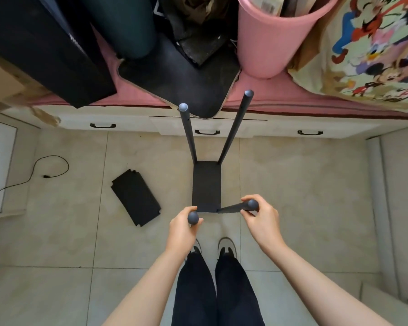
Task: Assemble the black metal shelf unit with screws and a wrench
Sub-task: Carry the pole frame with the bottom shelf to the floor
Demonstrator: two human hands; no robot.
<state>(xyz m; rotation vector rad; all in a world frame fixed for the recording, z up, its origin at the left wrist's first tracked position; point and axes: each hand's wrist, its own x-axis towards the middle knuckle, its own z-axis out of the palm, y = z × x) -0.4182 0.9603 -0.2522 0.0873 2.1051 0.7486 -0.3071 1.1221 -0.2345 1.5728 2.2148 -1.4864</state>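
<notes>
One shelf unit (206,184) stands on the tiled floor (292,196) just ahead of the person's two shoes (227,247), below a bed (269,95) with three drawer handles. It has four black posts, each with a rounded grey cap, and one black panel fixed between them low down. One loose panel (136,197) lies flat on the floor to the left, apart from the unit. One pink bucket (276,38) sits on the bed. One black cable (35,170) trails across the floor at far left. Both arms reach forward and down. The left hand (183,225) has its fingers wrapped round the near left post below its cap (193,217). The right hand (260,216) has its fingers curled round the near right post at its cap (252,204).
</notes>
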